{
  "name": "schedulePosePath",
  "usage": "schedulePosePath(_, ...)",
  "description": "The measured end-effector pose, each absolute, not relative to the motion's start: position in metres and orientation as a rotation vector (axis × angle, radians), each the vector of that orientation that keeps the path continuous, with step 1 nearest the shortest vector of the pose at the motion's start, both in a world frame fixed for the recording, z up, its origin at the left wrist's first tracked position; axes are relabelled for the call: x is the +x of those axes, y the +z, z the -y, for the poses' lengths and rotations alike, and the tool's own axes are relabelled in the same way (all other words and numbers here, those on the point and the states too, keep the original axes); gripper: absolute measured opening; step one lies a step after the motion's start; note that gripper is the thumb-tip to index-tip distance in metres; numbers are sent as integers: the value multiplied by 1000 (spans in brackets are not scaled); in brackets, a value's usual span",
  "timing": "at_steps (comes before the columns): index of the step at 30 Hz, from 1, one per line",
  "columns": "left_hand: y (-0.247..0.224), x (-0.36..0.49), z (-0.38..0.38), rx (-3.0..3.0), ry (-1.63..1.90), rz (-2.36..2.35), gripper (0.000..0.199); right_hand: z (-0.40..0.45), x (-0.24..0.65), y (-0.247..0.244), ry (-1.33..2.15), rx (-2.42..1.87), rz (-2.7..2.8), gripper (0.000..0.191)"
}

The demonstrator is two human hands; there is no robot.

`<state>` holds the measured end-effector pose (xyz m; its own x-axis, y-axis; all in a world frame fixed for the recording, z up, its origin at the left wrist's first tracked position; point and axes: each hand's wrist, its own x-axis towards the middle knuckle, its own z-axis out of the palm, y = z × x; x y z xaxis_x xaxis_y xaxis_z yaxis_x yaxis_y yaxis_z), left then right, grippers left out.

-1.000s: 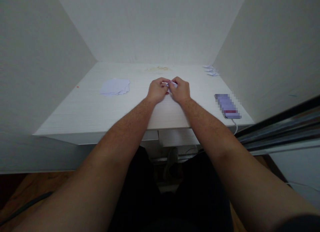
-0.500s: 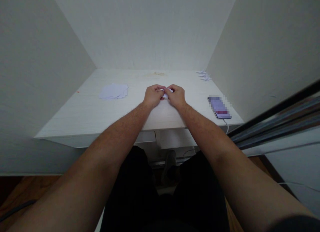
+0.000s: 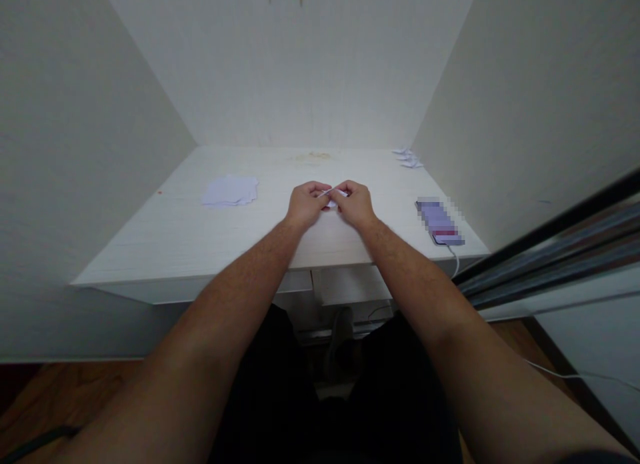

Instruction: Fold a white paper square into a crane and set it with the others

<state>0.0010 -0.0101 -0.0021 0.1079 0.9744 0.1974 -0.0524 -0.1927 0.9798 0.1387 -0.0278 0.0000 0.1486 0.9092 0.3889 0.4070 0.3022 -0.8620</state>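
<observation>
White paper pc. (image 3: 332, 204), small and partly folded by the look of it, sits b/w the two hands near the middle of the white tabletop (image 3: 175, 241), well back from the front edge. L hand (image 3: 304, 205) and R hand (image 3: 357, 203) are close together, fingertips nearly meeting, both pinching the pc. w/ thumbs and fingers; exact fold can't be made out, as fingers cover most of it. Can't tell if the pc. itself touches the surface.

To the L, well apart from the hands, a loose stack of white sheets (image 3: 231, 191) lies flat, edges not quite lined up. Far R corner, by the side wall (image 3: 500, 117): a few folded white pcs. (image 3: 410, 160), grouped in a rough row, pointed ends showing. Nearer, on the R side, a phone (image 3: 439, 223) lies flat, screen pixelated, w/ a white cable (image 3: 455, 259) running from its near end over the front edge.

Also: a tan stain (image 3: 317, 156) toward the back, b/w stack and folded pcs.; a tiny orange speck (image 3: 160, 193) near the L edge. Back wall (image 3: 310, 71) is pale, w/ a small yellowish mark up top. Below: dark trousers (image 3: 405, 384), a greyish shoe (image 3: 343, 325), brown wood floor (image 3: 75, 391).
</observation>
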Motion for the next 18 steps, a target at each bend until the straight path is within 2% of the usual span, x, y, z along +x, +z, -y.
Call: schedulePosePath(18,-4,1,6,1407,1365,-1071,21,32,135,1,421,-1305,1572,12)
